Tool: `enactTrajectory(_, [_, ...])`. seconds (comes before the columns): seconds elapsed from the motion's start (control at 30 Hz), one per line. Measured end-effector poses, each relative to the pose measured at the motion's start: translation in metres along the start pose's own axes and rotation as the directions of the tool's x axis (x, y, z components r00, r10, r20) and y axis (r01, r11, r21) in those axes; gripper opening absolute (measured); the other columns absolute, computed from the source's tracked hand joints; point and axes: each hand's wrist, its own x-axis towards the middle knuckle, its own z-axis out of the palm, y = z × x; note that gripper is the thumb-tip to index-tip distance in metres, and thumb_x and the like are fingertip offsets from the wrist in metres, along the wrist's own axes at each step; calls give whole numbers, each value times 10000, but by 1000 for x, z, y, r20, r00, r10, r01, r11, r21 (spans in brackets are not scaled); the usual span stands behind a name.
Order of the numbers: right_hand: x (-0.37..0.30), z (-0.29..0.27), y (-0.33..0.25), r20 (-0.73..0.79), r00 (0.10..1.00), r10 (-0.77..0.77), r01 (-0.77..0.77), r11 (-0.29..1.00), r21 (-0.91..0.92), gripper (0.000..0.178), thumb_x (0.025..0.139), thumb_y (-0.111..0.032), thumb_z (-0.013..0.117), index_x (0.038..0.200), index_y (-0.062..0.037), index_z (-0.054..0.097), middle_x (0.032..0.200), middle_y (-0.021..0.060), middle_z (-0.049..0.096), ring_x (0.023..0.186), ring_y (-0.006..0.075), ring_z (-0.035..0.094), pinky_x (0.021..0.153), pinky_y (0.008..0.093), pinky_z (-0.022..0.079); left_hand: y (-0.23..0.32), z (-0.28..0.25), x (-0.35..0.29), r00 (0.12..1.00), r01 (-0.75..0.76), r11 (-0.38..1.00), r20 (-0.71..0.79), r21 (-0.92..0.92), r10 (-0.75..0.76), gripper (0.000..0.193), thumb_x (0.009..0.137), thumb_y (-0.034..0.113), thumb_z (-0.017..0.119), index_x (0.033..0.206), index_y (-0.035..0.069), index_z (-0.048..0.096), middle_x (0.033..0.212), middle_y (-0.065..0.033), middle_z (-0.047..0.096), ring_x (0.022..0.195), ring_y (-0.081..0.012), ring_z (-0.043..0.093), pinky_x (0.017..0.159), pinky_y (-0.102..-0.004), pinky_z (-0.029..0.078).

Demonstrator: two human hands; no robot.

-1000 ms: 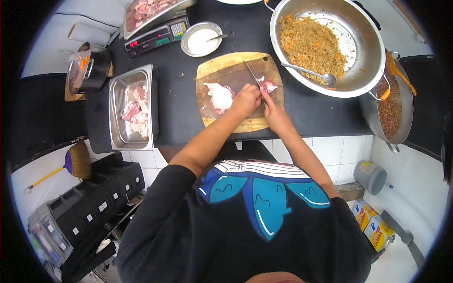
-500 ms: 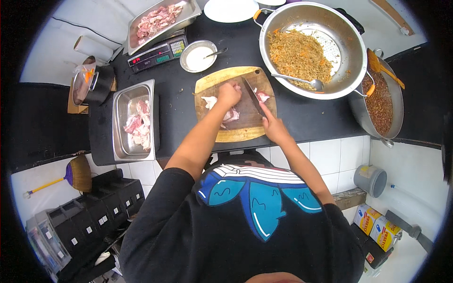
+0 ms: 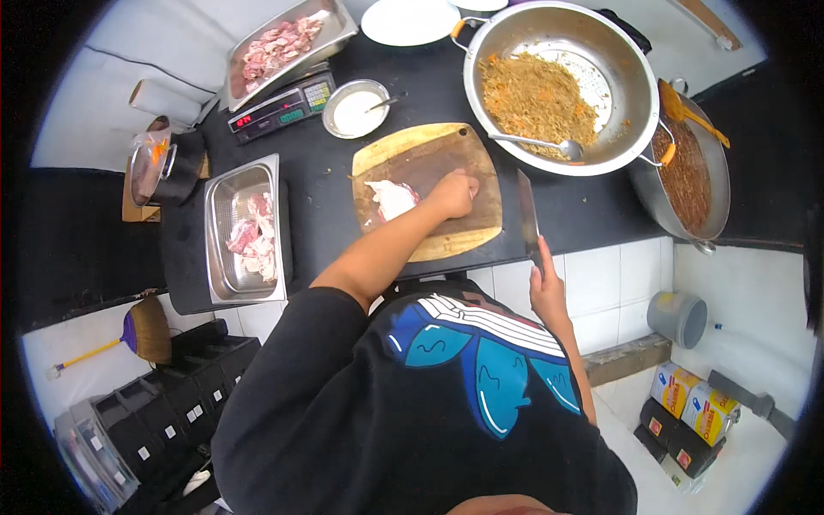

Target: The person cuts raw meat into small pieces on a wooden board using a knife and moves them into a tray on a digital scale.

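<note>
On the wooden cutting board lies a piece of raw meat, pale with pink edges. My left hand is over the board's right half, its fingers curled closed; whatever they may hold is hidden. Beyond the board's right edge, my right hand grips a kitchen knife by its handle, blade pointing away from me. A steel pan left of the board holds several raw meat pieces.
Behind the board are a bowl of white stuff with a spoon, and a digital scale bearing a tray of cut meat. A large basin of noodle-like food stands at right, beside a pot of brown food with a wooden spatula.
My right hand has carried the knife off the board, to the right and nearer me. My left hand has shifted right across the board, leaving the meat piece at the left.
</note>
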Motion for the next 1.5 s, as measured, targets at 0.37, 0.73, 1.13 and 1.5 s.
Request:
enactTrajectory(0.37, [-15, 7, -6, -162, 985, 60, -66, 997, -33, 633, 919, -34, 436, 1497, -226, 264, 633, 154, 561, 499, 227, 512, 518, 355, 415, -16, -331, 35, -7, -123, 964, -971, 236, 237, 119, 663, 16, 599, 775, 57, 603, 782, -85, 524, 720, -225, 515, 681, -341, 445])
enactTrajectory(0.73, [-23, 30, -17, -73, 994, -83, 84, 996, 10, 643, 907, -4, 445, 1493, -203, 269, 1199, 240, 600, 654, 337, 635, 610, 361, 476, -126, -345, -21, 675, -9, 838, -622, -546, -397, 273, 888, 109, 593, 1152, 48, 632, 1054, -95, 670, 947, -161, 619, 804, -305, 502])
enactTrajectory(1.13, [-13, 64, -50, 218, 966, -136, 132, 991, 33, 606, 926, -105, 498, 1476, -251, 287, 994, 304, 640, 926, 474, 614, 783, 470, 483, -83, -43, -90, 872, 461, 887, -178, -16, -456, 495, 662, 344, 794, 1037, 45, 672, 951, -206, 690, 875, -321, 676, 815, -404, 517])
enactTrajectory(1.5, [-14, 74, -47, 225, 972, -66, 85, 994, -74, 582, 938, -142, 478, 1471, -256, 274, 752, 281, 622, 765, 465, 617, 680, 523, 443, -71, -36, -107, 688, 422, 655, -249, -627, -682, 456, 673, 79, 722, 1085, 44, 532, 932, -154, 664, 863, -279, 661, 777, -368, 525])
